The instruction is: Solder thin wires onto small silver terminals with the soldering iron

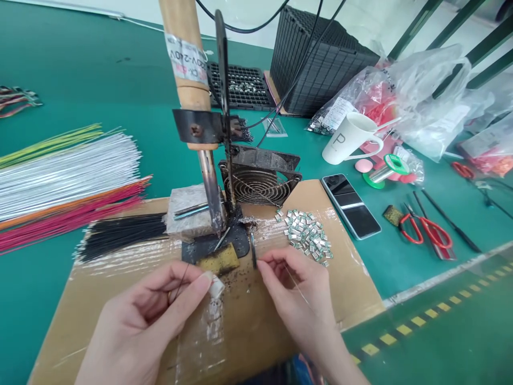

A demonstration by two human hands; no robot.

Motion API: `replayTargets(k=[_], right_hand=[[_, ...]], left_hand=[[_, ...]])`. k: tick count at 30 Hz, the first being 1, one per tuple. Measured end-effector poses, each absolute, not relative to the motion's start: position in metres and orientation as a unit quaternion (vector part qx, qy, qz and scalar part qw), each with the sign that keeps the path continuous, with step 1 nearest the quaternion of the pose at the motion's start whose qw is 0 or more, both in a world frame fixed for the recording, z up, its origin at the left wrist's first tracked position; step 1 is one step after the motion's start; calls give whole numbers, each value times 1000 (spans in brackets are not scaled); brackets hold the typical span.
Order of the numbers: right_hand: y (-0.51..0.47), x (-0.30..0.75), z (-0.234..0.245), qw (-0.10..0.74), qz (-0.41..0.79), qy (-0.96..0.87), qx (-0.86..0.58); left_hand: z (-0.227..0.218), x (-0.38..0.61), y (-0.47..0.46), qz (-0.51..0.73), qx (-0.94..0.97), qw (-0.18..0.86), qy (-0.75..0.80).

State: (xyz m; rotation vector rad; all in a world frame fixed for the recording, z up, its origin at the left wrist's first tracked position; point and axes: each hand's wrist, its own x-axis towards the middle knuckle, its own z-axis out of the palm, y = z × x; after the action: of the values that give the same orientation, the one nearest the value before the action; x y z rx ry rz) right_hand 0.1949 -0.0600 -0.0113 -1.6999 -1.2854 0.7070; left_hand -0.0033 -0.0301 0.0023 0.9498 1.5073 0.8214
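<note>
My left hand (160,315) is closed, thumb and forefinger pinched together, with a thin black wire (183,279) coming out of the grip. At the thumb tip is a small whitish piece (217,289); whether it is held or lies on the cardboard, I cannot tell. My right hand (300,289) pinches a thin silvery strand of solder wire (297,285). Its fingertips are beside a dark slim rod (253,251). Between and beyond the hands, a soldering iron (210,187) stands clamped tip down above a yellow sponge (219,259). Small metal connectors (308,232) are heaped past my right hand.
Cardboard (256,342) covers the work area. Black wires (128,232) and white wires (72,171) lie at left. A fan (260,176) stands behind the iron. Farther right are a phone (351,206), mug (347,138), solder spool (387,171) and red-handled cutters (425,227).
</note>
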Motion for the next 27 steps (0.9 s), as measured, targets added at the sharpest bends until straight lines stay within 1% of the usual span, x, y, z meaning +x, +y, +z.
replayTargets(k=[4,6,9,11,13,17,20,27], right_hand=[[-57,200,-20,375,209,-550,-716],[-52,196,-21,352,191,-557,-727],[-42,187,-19,323,209,-559,-735],[-36,184,-17,319,235,-545,-739],[-34,183,-14,335,265,-519,-741],[-39,181,-3,406,343,-455,-715],[-47,175,5,450,385,-426,-684],[-60,163,9,477,424,-412,-650]], left_hand=[[-4,-10,-29,348,397,558,640],[-4,-11,-28,345,405,552,641],[-2,-11,-29,334,398,564,642],[-1,-12,-30,334,395,569,639],[-1,-14,-32,343,403,559,638],[-3,-15,-33,355,411,545,639],[-4,-15,-34,340,401,567,634],[-5,-16,-36,309,378,594,640]])
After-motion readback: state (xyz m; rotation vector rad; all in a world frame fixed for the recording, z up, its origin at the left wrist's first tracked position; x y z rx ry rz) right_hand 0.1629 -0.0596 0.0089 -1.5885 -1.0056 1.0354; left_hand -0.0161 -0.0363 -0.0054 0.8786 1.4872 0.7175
